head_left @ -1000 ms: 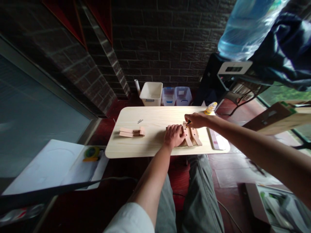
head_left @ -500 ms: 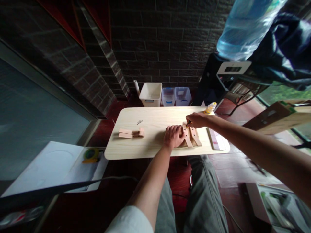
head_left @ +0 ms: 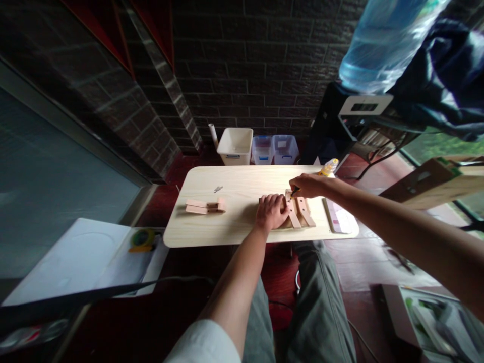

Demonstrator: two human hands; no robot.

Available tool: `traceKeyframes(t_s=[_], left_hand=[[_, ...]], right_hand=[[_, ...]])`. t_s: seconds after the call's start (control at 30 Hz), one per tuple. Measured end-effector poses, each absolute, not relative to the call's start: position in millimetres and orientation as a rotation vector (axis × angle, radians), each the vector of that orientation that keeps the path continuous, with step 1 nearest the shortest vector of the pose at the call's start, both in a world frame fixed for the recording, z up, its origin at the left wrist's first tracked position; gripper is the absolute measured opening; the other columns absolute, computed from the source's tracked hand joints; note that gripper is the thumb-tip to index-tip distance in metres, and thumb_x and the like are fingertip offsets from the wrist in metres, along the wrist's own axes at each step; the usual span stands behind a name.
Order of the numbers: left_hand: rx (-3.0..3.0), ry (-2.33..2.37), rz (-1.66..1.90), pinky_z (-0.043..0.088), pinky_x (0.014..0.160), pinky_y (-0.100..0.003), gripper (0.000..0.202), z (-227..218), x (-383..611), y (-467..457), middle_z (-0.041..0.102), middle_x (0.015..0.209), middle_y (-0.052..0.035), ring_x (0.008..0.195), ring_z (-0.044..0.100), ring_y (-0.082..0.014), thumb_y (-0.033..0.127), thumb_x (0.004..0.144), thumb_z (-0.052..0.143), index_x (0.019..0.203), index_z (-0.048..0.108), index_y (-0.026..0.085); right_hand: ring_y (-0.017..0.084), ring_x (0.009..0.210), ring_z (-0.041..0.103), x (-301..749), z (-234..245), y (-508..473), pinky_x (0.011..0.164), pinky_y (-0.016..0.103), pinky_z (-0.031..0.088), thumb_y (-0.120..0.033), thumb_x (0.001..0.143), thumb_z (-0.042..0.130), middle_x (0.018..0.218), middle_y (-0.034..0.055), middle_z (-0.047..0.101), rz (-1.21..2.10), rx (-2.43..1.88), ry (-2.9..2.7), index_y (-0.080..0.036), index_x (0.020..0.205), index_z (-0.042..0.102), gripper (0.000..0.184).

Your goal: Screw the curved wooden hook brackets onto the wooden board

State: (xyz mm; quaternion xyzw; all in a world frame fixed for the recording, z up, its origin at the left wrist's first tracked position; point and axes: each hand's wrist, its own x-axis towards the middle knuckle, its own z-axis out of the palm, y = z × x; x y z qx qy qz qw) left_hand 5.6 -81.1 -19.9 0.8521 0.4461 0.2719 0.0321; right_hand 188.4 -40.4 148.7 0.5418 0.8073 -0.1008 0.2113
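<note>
My left hand (head_left: 269, 212) rests over the left part of a wooden piece (head_left: 294, 218), its fingers curled across the far edge and holding it down on the table (head_left: 242, 229). In my right hand (head_left: 304, 185), closed in a fist, is a small dark-handled tool (head_left: 295, 190), pointing down at the far end of that piece; its exact kind is hard to make out. Beside it lies a second angled wooden piece (head_left: 305, 212) with dark holes. Farther left are joined wooden pieces (head_left: 205, 205) and a few small dark metal parts (head_left: 218, 189), perhaps screws.
A yellow-capped clear bottle (head_left: 328, 167) stands at the table's back right corner, and a flat pale box (head_left: 336, 216) lies by the right edge. Behind the table sit a white bin (head_left: 235, 146) and clear tubs (head_left: 284, 149). Tape (head_left: 142, 238) lies at lower left.
Both hands stay in nearly the same place on the wood. The whole view has shifted very slightly; nothing has been picked up or let go.
</note>
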Motion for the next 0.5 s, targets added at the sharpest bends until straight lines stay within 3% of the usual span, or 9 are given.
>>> traceKeyframes(t_s=[0.5], left_hand=[[2.609, 1.378, 0.850, 0.043, 0.113, -0.054, 0.040, -19.8, 5.6, -82.2, 0.073, 0.129, -0.0117, 0.125, 0.063, -0.0334, 0.047, 0.101, 0.063, 0.135, 0.063, 0.026]], right_hand=[[0.024, 0.111, 0.073, 182.3, 154.3, -46.3, 0.096, 0.045, 0.064, -0.041, 0.104, 0.070, 0.131, 0.0090, 0.072, -0.232, 1.456, 2.242, -0.019, 0.131, 0.069, 0.034]])
